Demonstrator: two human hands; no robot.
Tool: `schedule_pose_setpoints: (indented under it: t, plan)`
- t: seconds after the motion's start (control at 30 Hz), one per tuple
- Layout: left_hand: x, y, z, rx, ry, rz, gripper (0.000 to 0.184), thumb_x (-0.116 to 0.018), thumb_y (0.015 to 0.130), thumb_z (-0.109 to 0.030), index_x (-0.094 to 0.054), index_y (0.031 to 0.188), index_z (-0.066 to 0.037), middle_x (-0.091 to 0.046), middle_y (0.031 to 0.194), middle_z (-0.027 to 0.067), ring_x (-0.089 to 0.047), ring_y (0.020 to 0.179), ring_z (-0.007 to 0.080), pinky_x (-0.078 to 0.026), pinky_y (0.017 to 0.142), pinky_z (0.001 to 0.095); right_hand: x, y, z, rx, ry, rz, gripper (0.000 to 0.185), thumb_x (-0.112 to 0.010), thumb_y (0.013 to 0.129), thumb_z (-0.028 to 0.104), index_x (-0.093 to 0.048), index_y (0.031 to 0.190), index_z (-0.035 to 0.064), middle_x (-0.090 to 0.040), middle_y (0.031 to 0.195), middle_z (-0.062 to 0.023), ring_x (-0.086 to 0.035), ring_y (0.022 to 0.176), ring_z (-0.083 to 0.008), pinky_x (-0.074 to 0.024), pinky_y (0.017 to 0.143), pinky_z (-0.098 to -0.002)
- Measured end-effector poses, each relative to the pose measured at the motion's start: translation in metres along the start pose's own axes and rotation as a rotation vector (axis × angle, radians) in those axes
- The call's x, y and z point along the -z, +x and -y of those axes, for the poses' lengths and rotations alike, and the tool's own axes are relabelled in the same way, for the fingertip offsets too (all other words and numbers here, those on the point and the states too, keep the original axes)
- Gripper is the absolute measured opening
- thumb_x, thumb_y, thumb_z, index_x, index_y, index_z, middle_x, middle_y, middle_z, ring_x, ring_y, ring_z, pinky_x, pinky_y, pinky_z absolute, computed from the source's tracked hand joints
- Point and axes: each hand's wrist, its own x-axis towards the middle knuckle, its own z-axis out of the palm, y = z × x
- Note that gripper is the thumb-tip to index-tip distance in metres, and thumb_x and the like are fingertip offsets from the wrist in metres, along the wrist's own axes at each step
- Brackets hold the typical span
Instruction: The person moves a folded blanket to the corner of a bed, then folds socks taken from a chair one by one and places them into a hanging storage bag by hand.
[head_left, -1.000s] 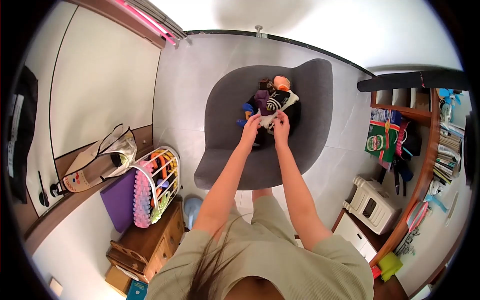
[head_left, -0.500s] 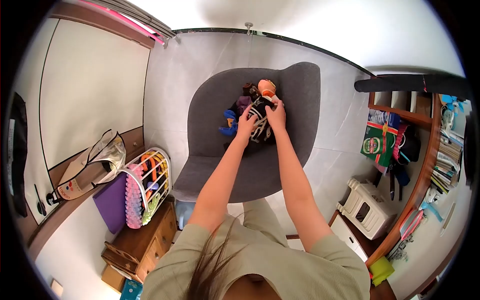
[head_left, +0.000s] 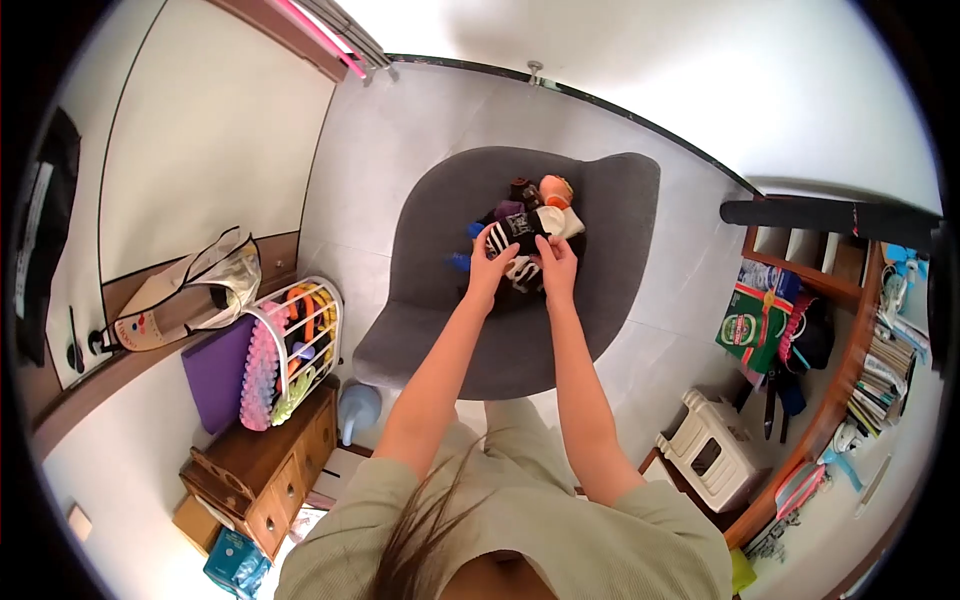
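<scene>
My left hand (head_left: 488,268) is closed on the striped end of a black sock (head_left: 520,230) with white bands and small white lettering. My right hand (head_left: 557,264) pinches its other end, where a white patch shows. The sock is stretched flat between my hands above a pile on the grey cushioned chair (head_left: 450,340). Around it lie a peach-and-orange rolled bundle (head_left: 556,190), a dark brown bundle (head_left: 523,190), a purple cloth piece (head_left: 508,209) and a blue piece (head_left: 461,262). Below the sock, black-and-white cloth is partly hidden by my hands.
At left, a white rack (head_left: 325,320) holding colourful items stands on a wooden drawer cabinet (head_left: 270,460). A blue rounded object (head_left: 359,410) is on the floor. Right of the chair are a beige plastic crate (head_left: 715,450), a green box (head_left: 750,320) and a wooden shelf (head_left: 850,370).
The sock is now spread out sideways between my hands, showing its stripes, lettering and white patch. My hands have moved a little apart. The whole view has shifted slightly.
</scene>
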Motion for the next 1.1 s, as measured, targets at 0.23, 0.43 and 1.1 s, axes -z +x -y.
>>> schedule_pose_setpoints:
  t: [0.23,0.43,1.1]
  plan:
    - [0.07,-0.022,-0.041,-0.028,-0.29,0.032,0.045,-0.058,0.075,-0.008,-0.039,0.115,-0.007,-0.051,0.095,0.0051,-0.054,0.086,0.0162,-0.049,0.074,0.0322,-0.064,-0.035,0.001,-0.088,0.073,0.183,0.012,-0.06,0.078,0.016,-0.049,0.078,0.0095,-0.051,0.072,0.0045,-0.049,0.064,-0.0021,-0.0435,0.059,-0.0168]
    - [0.159,-0.043,-0.069,-0.075,-0.367,-0.029,0.037,-0.057,0.076,-0.009,-0.043,0.11,-0.006,-0.053,0.096,0.005,-0.056,0.084,0.0161,-0.051,0.069,0.0288,-0.141,-0.074,-0.018,-0.184,0.123,0.325,0.011,-0.061,0.076,0.015,-0.051,0.079,0.0111,-0.049,0.072,0.0058,-0.049,0.067,-0.0028,-0.0454,0.063,-0.0193]
    - [0.45,-0.11,-0.105,-0.294,-0.603,-0.477,0.028,-0.056,0.078,-0.016,-0.041,0.098,-0.004,-0.053,0.087,0.0079,-0.057,0.07,0.0183,-0.048,0.071,0.0299,-0.393,-0.213,-0.136,0.061,-0.547,0.726,0.025,-0.067,0.068,0.016,-0.057,0.084,-0.0006,-0.059,0.074,-0.006,-0.055,0.069,-0.0106,-0.0428,0.059,-0.0219]
